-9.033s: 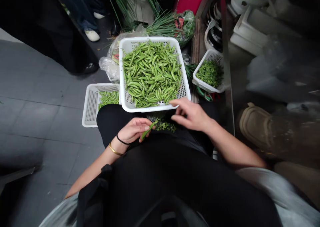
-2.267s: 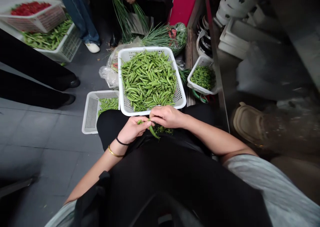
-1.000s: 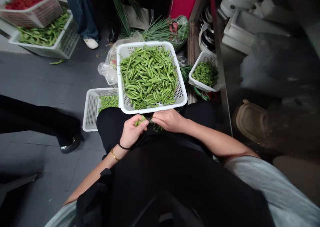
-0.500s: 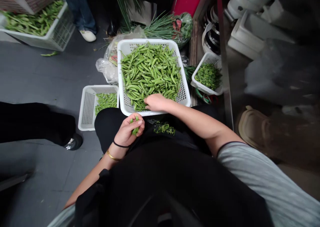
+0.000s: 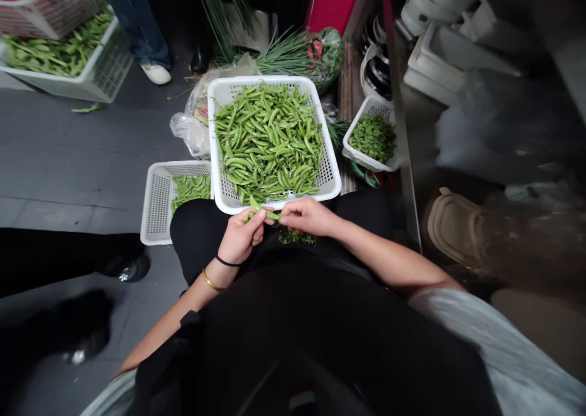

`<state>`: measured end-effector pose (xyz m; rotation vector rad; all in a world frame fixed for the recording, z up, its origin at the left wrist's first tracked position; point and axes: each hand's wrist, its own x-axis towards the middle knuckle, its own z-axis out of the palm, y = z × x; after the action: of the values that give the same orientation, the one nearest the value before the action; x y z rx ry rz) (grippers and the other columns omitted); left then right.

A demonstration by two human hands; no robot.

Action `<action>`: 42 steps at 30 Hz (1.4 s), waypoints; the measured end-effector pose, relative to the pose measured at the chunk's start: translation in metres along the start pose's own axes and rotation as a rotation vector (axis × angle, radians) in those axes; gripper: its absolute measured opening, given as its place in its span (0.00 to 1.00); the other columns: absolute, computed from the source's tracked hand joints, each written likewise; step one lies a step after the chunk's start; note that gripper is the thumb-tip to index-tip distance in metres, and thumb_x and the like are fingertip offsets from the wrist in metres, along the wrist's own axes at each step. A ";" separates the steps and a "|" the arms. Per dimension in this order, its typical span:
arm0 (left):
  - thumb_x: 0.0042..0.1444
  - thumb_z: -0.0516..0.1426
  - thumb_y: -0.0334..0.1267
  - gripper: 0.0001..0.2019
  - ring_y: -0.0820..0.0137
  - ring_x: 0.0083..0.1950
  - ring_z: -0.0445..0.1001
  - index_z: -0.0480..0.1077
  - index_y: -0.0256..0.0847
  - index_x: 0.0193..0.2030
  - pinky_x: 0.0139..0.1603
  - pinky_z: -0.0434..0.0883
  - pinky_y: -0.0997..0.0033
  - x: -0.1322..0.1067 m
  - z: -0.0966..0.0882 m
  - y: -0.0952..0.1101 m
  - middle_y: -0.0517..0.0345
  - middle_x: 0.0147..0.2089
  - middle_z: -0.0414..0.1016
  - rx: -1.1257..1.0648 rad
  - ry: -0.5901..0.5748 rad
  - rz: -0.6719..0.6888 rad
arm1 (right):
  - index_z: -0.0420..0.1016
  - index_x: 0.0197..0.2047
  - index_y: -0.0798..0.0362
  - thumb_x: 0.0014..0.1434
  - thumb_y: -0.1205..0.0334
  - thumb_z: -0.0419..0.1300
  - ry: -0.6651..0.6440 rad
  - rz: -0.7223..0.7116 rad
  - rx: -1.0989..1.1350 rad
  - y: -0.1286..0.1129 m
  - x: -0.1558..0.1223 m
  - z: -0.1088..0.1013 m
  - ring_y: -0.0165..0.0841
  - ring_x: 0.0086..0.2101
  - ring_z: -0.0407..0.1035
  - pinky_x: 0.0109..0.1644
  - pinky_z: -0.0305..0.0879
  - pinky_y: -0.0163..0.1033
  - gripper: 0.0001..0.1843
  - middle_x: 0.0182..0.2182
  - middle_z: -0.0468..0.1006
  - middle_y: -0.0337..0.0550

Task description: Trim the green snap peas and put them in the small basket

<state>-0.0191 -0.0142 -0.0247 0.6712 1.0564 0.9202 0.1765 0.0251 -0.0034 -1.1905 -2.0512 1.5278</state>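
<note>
Over my lap, my left hand (image 5: 242,233) is closed around a few green pea pods (image 5: 254,205). My right hand (image 5: 307,216) pinches the end of a pea pod (image 5: 273,215) whose other end meets my left fingers. Just beyond both hands, a large white perforated basket (image 5: 330,187) holds a heap of pea pods (image 5: 270,138). A small pile of green trimmings (image 5: 296,238) lies on my lap, partly hidden under my right hand. To the left, a smaller white basket (image 5: 155,205) contains more pods (image 5: 191,188).
A white basket of leafy greens (image 5: 373,138) stands at right beside a metal edge (image 5: 407,178). Stacked crates (image 5: 103,68) are at the upper left. Long green stalks (image 5: 288,56) and a plastic bag (image 5: 192,132) lie behind the big basket. Other people's legs (image 5: 137,19) are close by.
My right hand has left the heap in the big basket and come back to my left hand with a pod. At left, another dark shoe has come into view.
</note>
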 end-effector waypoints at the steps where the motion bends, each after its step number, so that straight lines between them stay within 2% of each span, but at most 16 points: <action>1: 0.50 0.63 0.44 0.13 0.83 0.15 0.52 0.74 0.34 0.35 0.14 0.49 0.80 -0.001 0.002 0.001 0.59 0.22 0.70 0.004 -0.029 0.004 | 0.71 0.27 0.58 0.57 0.56 0.57 -0.013 -0.045 0.000 -0.002 -0.008 0.004 0.23 0.21 0.61 0.27 0.55 0.29 0.14 0.19 0.70 0.34; 5: 0.50 0.63 0.43 0.13 0.83 0.14 0.51 0.73 0.33 0.29 0.15 0.48 0.80 -0.011 0.003 0.008 0.63 0.15 0.62 0.027 -0.263 -0.134 | 0.73 0.37 0.58 0.60 0.55 0.56 0.058 -0.115 0.070 -0.012 -0.017 0.001 0.23 0.22 0.63 0.29 0.57 0.29 0.13 0.21 0.69 0.34; 8: 0.50 0.62 0.43 0.13 0.83 0.14 0.48 0.72 0.32 0.27 0.15 0.47 0.80 -0.018 0.003 0.012 0.66 0.13 0.55 0.009 -0.371 -0.206 | 0.71 0.34 0.57 0.62 0.57 0.53 0.100 -0.210 -0.041 -0.017 -0.013 -0.007 0.24 0.23 0.64 0.31 0.58 0.30 0.12 0.21 0.70 0.35; 11: 0.50 0.62 0.43 0.13 0.83 0.13 0.48 0.71 0.32 0.28 0.13 0.45 0.81 -0.019 0.005 0.010 0.66 0.13 0.55 -0.041 -0.376 -0.251 | 0.70 0.29 0.57 0.64 0.59 0.49 0.175 -0.354 -0.443 -0.017 -0.010 0.001 0.27 0.27 0.64 0.32 0.55 0.32 0.16 0.25 0.72 0.41; 13: 0.50 0.62 0.42 0.12 0.84 0.12 0.47 0.70 0.33 0.30 0.12 0.43 0.83 -0.018 0.008 0.006 0.66 0.15 0.58 -0.090 -0.360 -0.288 | 0.70 0.28 0.57 0.64 0.60 0.48 0.227 -0.370 -0.702 -0.016 -0.011 0.011 0.29 0.27 0.63 0.29 0.51 0.34 0.16 0.26 0.72 0.44; 16: 0.50 0.62 0.41 0.11 0.85 0.12 0.47 0.67 0.35 0.32 0.11 0.43 0.84 -0.014 0.010 0.001 0.63 0.19 0.65 -0.155 -0.301 -0.308 | 0.71 0.28 0.56 0.64 0.61 0.47 0.272 -0.361 -0.867 -0.012 -0.017 0.018 0.29 0.25 0.61 0.28 0.48 0.36 0.17 0.24 0.71 0.45; 18: 0.50 0.63 0.39 0.11 0.85 0.13 0.49 0.66 0.35 0.32 0.12 0.45 0.84 -0.012 0.007 0.001 0.61 0.20 0.69 -0.160 -0.216 -0.242 | 0.70 0.28 0.56 0.64 0.61 0.46 0.326 -0.363 -0.834 -0.010 -0.025 0.010 0.30 0.26 0.62 0.29 0.51 0.36 0.18 0.24 0.72 0.44; 20: 0.49 0.63 0.38 0.11 0.85 0.13 0.51 0.66 0.35 0.32 0.13 0.47 0.84 -0.011 0.002 0.003 0.57 0.23 0.74 -0.126 -0.113 -0.107 | 0.70 0.28 0.55 0.65 0.61 0.46 0.370 -0.328 -0.738 -0.007 -0.035 -0.007 0.29 0.27 0.64 0.32 0.55 0.35 0.17 0.25 0.72 0.44; 22: 0.49 0.63 0.37 0.11 0.84 0.14 0.52 0.67 0.35 0.33 0.13 0.49 0.83 -0.012 -0.002 0.005 0.54 0.26 0.76 -0.054 -0.032 0.033 | 0.69 0.28 0.55 0.65 0.60 0.48 0.355 -0.260 -0.644 -0.007 -0.044 -0.024 0.28 0.27 0.64 0.33 0.57 0.33 0.16 0.25 0.70 0.42; 24: 0.49 0.64 0.37 0.10 0.83 0.15 0.54 0.69 0.35 0.34 0.14 0.50 0.81 -0.015 -0.003 0.007 0.53 0.27 0.77 0.039 0.002 0.118 | 0.70 0.34 0.55 0.63 0.56 0.52 0.288 -0.204 -0.586 -0.009 -0.049 -0.031 0.28 0.28 0.64 0.33 0.58 0.33 0.12 0.29 0.71 0.42; 26: 0.49 0.64 0.38 0.11 0.82 0.15 0.56 0.71 0.35 0.35 0.14 0.52 0.80 -0.018 -0.002 0.010 0.54 0.27 0.77 0.139 0.007 0.162 | 0.68 0.46 0.54 0.61 0.51 0.55 0.195 -0.203 -0.577 -0.013 -0.047 -0.026 0.30 0.31 0.66 0.34 0.60 0.34 0.16 0.38 0.73 0.45; 28: 0.49 0.64 0.39 0.10 0.81 0.16 0.57 0.73 0.35 0.36 0.16 0.54 0.79 -0.022 0.001 0.013 0.54 0.27 0.77 0.243 0.008 0.194 | 0.67 0.50 0.54 0.61 0.51 0.54 0.087 -0.240 -0.612 -0.014 -0.039 -0.012 0.31 0.33 0.66 0.34 0.59 0.34 0.18 0.41 0.72 0.47; 30: 0.48 0.65 0.39 0.10 0.80 0.17 0.58 0.74 0.36 0.35 0.17 0.55 0.79 -0.026 0.002 0.014 0.56 0.25 0.76 0.337 0.020 0.226 | 0.70 0.41 0.55 0.64 0.56 0.50 0.003 -0.297 -0.626 -0.012 -0.030 0.002 0.30 0.30 0.64 0.33 0.57 0.34 0.13 0.33 0.73 0.44; 32: 0.47 0.65 0.39 0.09 0.80 0.18 0.59 0.75 0.36 0.34 0.18 0.55 0.78 -0.029 0.001 0.012 0.57 0.25 0.75 0.383 0.029 0.249 | 0.69 0.32 0.55 0.66 0.59 0.47 0.007 -0.356 -0.546 -0.008 -0.022 0.010 0.28 0.27 0.62 0.33 0.56 0.33 0.16 0.26 0.70 0.40; 37: 0.48 0.64 0.40 0.09 0.80 0.19 0.60 0.73 0.36 0.31 0.19 0.57 0.78 -0.032 0.004 0.000 0.59 0.25 0.73 0.446 -0.032 0.233 | 0.67 0.30 0.55 0.67 0.61 0.44 0.222 -0.371 -0.327 -0.004 -0.018 0.017 0.26 0.26 0.60 0.33 0.56 0.31 0.17 0.24 0.68 0.37; 42: 0.52 0.61 0.44 0.12 0.80 0.17 0.58 0.75 0.36 0.30 0.17 0.55 0.79 -0.028 0.011 0.003 0.60 0.20 0.69 0.537 -0.296 0.142 | 0.67 0.30 0.55 0.67 0.60 0.43 0.069 -0.443 -0.452 -0.009 -0.019 0.019 0.28 0.29 0.63 0.36 0.57 0.33 0.18 0.27 0.70 0.41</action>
<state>-0.0150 -0.0377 -0.0063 1.3011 0.9995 0.6261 0.1709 -0.0022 0.0017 -0.8194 -2.4765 0.8375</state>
